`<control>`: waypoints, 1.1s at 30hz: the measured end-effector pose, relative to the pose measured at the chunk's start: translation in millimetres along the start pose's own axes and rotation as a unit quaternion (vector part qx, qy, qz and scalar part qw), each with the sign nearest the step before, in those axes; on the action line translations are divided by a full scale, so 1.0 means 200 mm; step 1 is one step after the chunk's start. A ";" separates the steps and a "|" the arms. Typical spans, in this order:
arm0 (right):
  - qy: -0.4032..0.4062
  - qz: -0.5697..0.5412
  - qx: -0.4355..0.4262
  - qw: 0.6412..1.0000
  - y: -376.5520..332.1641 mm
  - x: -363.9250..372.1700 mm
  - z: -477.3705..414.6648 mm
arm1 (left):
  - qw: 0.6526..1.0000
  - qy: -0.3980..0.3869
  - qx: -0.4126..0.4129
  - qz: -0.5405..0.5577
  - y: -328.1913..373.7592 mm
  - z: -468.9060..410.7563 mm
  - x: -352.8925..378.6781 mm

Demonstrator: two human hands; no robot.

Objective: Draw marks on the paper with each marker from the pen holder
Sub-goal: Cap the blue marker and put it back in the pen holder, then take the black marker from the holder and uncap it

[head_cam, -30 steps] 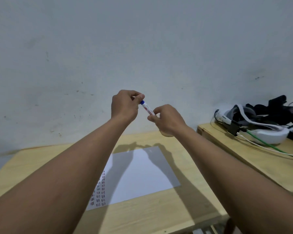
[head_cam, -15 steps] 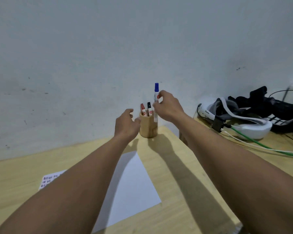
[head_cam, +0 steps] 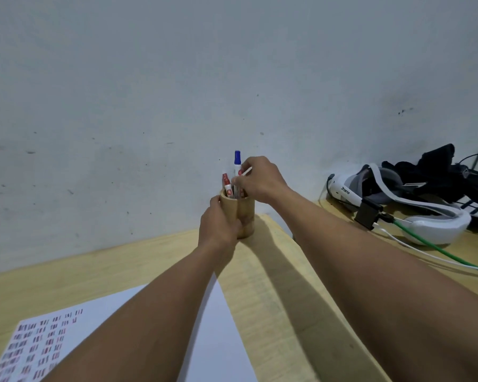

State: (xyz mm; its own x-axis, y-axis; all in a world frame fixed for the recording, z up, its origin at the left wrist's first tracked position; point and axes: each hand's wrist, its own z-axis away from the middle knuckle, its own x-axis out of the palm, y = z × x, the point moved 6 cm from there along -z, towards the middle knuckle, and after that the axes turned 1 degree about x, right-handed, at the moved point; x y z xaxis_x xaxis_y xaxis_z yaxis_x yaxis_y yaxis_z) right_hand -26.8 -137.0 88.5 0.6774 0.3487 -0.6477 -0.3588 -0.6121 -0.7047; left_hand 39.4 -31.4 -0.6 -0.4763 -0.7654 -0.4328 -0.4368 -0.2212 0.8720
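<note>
A round wooden pen holder (head_cam: 246, 216) stands at the table's back edge by the wall. My left hand (head_cam: 218, 224) is wrapped around its left side. A blue-capped marker (head_cam: 237, 161) stands tallest in it, beside a red-capped marker (head_cam: 226, 183). My right hand (head_cam: 260, 180) hovers over the holder's mouth, its fingers pinched on a white marker with a red end (head_cam: 242, 172) that tilts out between them. The white paper (head_cam: 218, 340) lies near me, partly under my left forearm, with rows of short red and dark marks (head_cam: 39, 346) at its left end.
The light wooden table (head_cam: 94, 271) meets a plain grey wall. A second table (head_cam: 467, 244) to the right carries a white headset (head_cam: 425, 216), black gear (head_cam: 439, 166) and a green cable (head_cam: 439, 249) with a white one beside it.
The blue marker went from both hands down into the holder. My left hand moved forward and closed on the holder. My right hand let go of the blue marker and pinched another.
</note>
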 end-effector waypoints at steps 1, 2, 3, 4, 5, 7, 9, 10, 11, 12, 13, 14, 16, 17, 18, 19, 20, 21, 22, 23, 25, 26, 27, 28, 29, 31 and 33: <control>-0.006 0.004 0.004 1.000 0.01 0.01 0.00 | 1.000 0.002 0.001 0.005 0.00 0.00 0.00; -0.011 0.006 0.008 1.000 0.02 0.02 0.00 | 1.000 0.001 0.002 0.006 -0.01 0.00 0.00; -0.017 0.007 0.011 1.000 0.03 0.03 0.00 | 1.000 0.001 0.003 0.005 -0.01 0.00 0.01; -0.023 0.009 0.014 1.000 0.03 0.04 0.00 | 1.000 0.000 0.005 0.002 -0.02 0.00 0.01; -0.030 0.010 0.020 0.999 0.03 0.05 0.01 | 1.000 -0.002 0.005 0.001 -0.02 0.00 0.01; -0.043 0.009 0.037 0.998 0.05 0.06 0.01 | 1.000 -0.003 0.003 0.004 -0.03 0.00 0.00; -0.051 0.003 0.055 0.997 0.06 0.06 0.02 | 1.000 -0.005 0.003 0.003 -0.03 0.00 0.00; -0.048 -0.001 0.061 0.997 0.06 0.06 0.02 | 1.000 -0.006 0.005 0.003 -0.03 0.00 0.00; -0.040 -0.005 0.063 0.997 0.07 0.04 0.02 | 1.000 -0.005 0.006 0.003 -0.03 0.00 0.00; -0.030 -0.010 0.062 0.998 0.07 0.03 0.01 | 1.000 -0.003 0.008 0.003 -0.03 0.00 0.00; -0.019 -0.014 0.060 0.998 0.08 0.02 0.01 | 1.000 -0.001 0.011 0.005 -0.03 -0.01 0.00; -0.012 -0.016 0.060 0.998 0.08 0.02 0.00 | 1.000 -0.001 0.014 0.007 -0.03 -0.01 0.00; -0.010 -0.006 0.065 0.998 0.10 0.02 -0.02 | 1.000 -0.002 0.016 0.012 -0.04 -0.01 0.00; -0.014 0.000 0.065 0.998 0.11 0.04 -0.03 | 1.000 -0.001 0.016 0.012 -0.04 -0.01 0.00; -0.017 0.005 0.064 0.998 0.12 0.05 -0.04 | 1.000 0.000 0.018 0.011 -0.05 -0.02 0.00; -0.017 0.006 0.064 0.998 0.13 0.07 -0.05 | 1.000 0.001 0.021 0.010 -0.05 -0.02 0.00; -0.012 0.007 0.064 0.998 0.14 0.08 -0.07 | 1.000 0.001 0.024 0.008 -0.05 -0.02 0.00; -0.005 0.011 0.064 0.998 0.14 0.09 -0.08 | 1.000 0.002 0.025 0.008 -0.06 -0.03 0.00; 0.002 0.015 0.064 0.998 0.15 0.09 -0.08 | 1.000 0.002 0.025 0.011 -0.06 -0.03 0.00; 0.007 0.018 0.062 0.998 0.15 0.10 -0.08 | 1.000 0.002 0.024 0.014 -0.06 -0.03 0.00; 0.014 0.023 0.057 0.998 0.15 0.10 -0.08 | 1.000 0.003 0.026 0.010 -0.07 -0.03 0.00; 0.018 0.022 0.053 0.998 0.14 0.09 -0.08 | 1.000 0.003 0.028 0.005 -0.06 -0.03 0.00; 0.023 0.016 0.049 0.998 0.14 0.08 -0.08 | 1.000 0.002 0.029 0.004 -0.06 -0.03 0.00; 0.029 0.007 0.046 0.998 0.13 0.07 -0.07 | 1.000 0.001 0.026 0.003 -0.05 -0.02 0.00; 0.033 -0.004 0.043 0.999 0.13 0.06 -0.06 | 1.000 0.000 0.023 -0.002 -0.05 -0.02 0.00; 0.038 -0.025 0.039 0.998 0.12 0.04 -0.05 | 0.999 0.000 0.017 -0.027 -0.06 -0.01 -0.01; 0.044 -0.041 0.034 0.998 0.09 0.01 -0.04 | 0.999 0.004 0.012 -0.042 -0.06 0.00 -0.02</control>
State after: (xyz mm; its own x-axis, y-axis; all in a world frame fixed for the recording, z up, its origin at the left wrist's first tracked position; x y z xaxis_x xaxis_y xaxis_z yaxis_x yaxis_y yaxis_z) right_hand -27.7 -153.3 76.4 0.7588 0.3300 -0.5615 -0.3404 -0.5341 -0.7739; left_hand 45.9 -25.8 -10.2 -0.4310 -0.7502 -0.5014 -0.4925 -0.2700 0.8274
